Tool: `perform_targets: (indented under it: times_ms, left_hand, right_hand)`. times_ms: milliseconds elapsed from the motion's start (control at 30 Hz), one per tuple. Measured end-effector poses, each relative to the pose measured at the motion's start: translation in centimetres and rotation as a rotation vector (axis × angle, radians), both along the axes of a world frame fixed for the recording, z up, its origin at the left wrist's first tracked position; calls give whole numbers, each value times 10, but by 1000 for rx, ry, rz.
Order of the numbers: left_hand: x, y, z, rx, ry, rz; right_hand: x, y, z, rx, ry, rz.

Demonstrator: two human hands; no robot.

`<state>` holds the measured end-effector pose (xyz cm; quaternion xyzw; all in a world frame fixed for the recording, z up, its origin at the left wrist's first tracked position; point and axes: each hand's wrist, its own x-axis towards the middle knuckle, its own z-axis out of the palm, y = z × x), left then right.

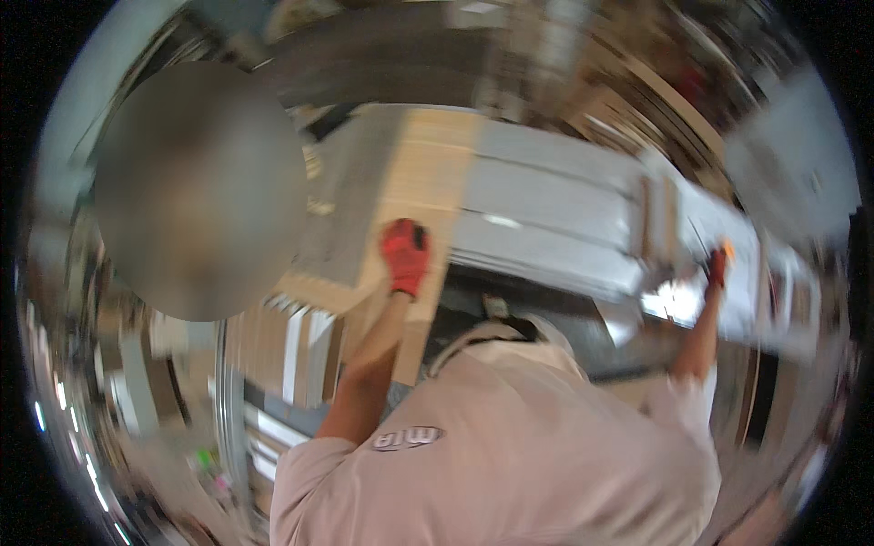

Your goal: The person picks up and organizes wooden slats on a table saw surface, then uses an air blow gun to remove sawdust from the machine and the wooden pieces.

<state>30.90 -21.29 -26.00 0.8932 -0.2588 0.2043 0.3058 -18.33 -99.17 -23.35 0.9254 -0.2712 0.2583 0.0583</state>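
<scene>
My left hand (405, 259), in a red glove with black patches, rests on a tan cardboard strip (428, 173). Its fingers look laid against the surface, though motion smears them. Far to the right, my right hand (716, 267), also in a red glove, is closed around a small orange thing (726, 248) whose kind is too blurred to make out. This hand is over the white surface at the right end of the bench. Between the hands lie long grey-white wrapped panels (546, 196), side by side.
A grey sheet (350, 209) lies left of the cardboard strip. Stacked cardboard pieces (273, 350) stand edge-on at the near left. More cardboard (637, 91) leans at the far right. A bright shiny patch (669, 302) is near my right hand. A round blur hides the upper left.
</scene>
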Motion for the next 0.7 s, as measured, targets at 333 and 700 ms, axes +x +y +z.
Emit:
perform_targets:
  times_ms: [333,700]
  left_hand:
    - [-42,17,33,67,166,226]
    - [-191,130,43,-1491,304,955]
  right_hand:
    - [337,387,88,415,-879,190]
    - [453,739,112,1160,704,1535]
